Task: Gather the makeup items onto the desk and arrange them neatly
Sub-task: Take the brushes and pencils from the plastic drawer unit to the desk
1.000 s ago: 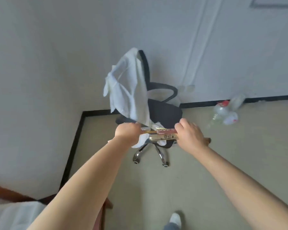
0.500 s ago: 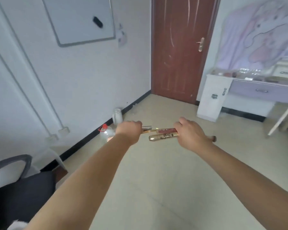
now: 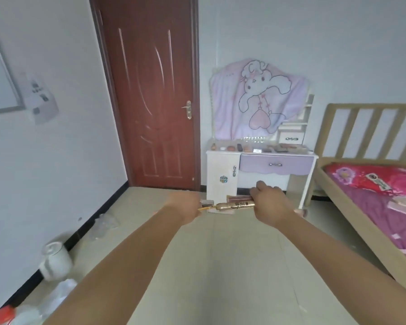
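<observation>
Both arms reach forward at chest height. My right hand grips a gold makeup tube and a pink-brown one just above it, both pointing left. My left hand is curled round slim makeup sticks, whose silver and yellow tips poke out toward the gold tube. Ahead stands the white and purple dressing desk, with several small makeup items lined along its top. The desk is still well beyond my hands.
A dark red door is left of the desk. A wooden bed with pink bedding fills the right side. A white jug and plastic bottles lie along the left wall. Open tiled floor leads toward the desk.
My view has swung from the office chair in the corner, past the wall, to face the desk and door. Both hands keep the same hold on the makeup items.
</observation>
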{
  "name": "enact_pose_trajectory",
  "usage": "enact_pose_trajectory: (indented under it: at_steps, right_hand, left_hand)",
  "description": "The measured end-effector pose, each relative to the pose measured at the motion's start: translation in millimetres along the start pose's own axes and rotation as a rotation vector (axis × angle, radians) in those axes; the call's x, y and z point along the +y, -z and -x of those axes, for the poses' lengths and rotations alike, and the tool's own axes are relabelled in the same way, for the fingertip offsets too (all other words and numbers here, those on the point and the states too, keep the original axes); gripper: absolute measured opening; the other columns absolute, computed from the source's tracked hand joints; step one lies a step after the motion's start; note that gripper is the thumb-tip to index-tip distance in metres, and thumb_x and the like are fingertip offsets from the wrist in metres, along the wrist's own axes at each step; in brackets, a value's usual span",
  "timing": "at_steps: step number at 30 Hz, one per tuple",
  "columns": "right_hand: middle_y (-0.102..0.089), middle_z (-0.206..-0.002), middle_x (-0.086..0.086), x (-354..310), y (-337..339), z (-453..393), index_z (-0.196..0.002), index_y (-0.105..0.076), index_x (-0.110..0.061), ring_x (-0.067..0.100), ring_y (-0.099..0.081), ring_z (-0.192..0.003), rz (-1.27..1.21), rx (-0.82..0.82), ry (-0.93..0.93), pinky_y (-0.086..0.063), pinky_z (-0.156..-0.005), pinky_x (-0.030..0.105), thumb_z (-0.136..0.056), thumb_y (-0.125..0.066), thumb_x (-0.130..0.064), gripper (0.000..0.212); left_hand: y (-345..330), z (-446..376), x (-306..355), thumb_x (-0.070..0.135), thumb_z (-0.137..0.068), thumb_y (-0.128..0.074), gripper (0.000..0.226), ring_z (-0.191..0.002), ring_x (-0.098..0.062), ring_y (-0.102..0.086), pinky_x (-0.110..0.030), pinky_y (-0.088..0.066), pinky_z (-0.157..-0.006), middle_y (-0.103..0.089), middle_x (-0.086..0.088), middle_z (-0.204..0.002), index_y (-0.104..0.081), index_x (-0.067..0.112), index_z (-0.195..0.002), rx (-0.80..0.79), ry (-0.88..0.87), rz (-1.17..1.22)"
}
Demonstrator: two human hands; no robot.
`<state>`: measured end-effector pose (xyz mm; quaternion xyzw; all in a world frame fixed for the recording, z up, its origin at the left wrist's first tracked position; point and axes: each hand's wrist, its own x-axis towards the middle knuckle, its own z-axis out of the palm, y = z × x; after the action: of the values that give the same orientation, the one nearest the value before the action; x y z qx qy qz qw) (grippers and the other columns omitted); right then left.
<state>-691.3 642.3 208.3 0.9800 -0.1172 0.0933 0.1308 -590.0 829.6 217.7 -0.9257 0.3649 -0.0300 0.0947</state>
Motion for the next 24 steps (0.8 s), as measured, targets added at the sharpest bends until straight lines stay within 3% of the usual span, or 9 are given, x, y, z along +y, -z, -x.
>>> enact_pose_trajectory:
  at_steps: [5, 12, 16, 24]
  right_hand:
    - [-0.047, -0.109, 0.009, 44.7, -11.4, -110.3, -0.104, -0.049, -0.008, 0.027, -0.054, -0.092, -0.033, 0.006, -0.136, -0.027, -0.068, 0.028, -0.079, -0.042, -0.005, 0.026]
    - [-0.045, -0.101, 0.010, 117.6, -46.0, -251.2, -0.103, -0.050, -0.006, 0.029, -0.056, -0.088, -0.072, -0.001, -0.237, -0.029, -0.065, 0.027, -0.078, -0.046, -0.003, 0.025]
    - [-0.047, -0.112, 0.013, 171.2, -73.8, -343.6, -0.105, -0.051, -0.005, 0.031, -0.055, -0.091, -0.098, 0.046, -0.271, -0.030, -0.066, 0.029, -0.079, -0.045, -0.002, 0.026]
    - [-0.046, -0.108, 0.013, 277.2, -117.2, -538.4, -0.104, -0.049, -0.004, 0.032, -0.055, -0.093, -0.145, 0.068, -0.298, -0.030, -0.070, 0.032, -0.080, -0.048, -0.006, 0.024]
  left_hand:
    - [27.9, -133.9, -34.5, 0.031, -0.092, -0.045, 0.029, -0.105, -0.027, -0.056, -0.032, -0.041, -0.073, -0.059, -0.008, -0.114, -0.049, 0.011, -0.113, 0.015, -0.071, -0.047]
    - [35.3, -316.8, -39.7, 0.033, -0.093, -0.044, 0.030, -0.100, -0.025, -0.057, -0.031, -0.038, -0.067, -0.059, -0.006, -0.111, -0.049, 0.011, -0.112, 0.051, -0.157, -0.120]
    - [38.4, -427.4, -39.4, 0.034, -0.093, -0.043, 0.030, -0.102, -0.025, -0.056, -0.032, -0.038, -0.069, -0.057, -0.007, -0.113, -0.050, 0.013, -0.113, 0.086, -0.167, -0.156]
    - [60.5, -650.0, -51.3, 0.037, -0.093, -0.041, 0.032, -0.102, -0.024, -0.056, -0.031, -0.038, -0.069, -0.059, -0.004, -0.110, -0.050, 0.013, -0.113, 0.105, -0.126, -0.158]
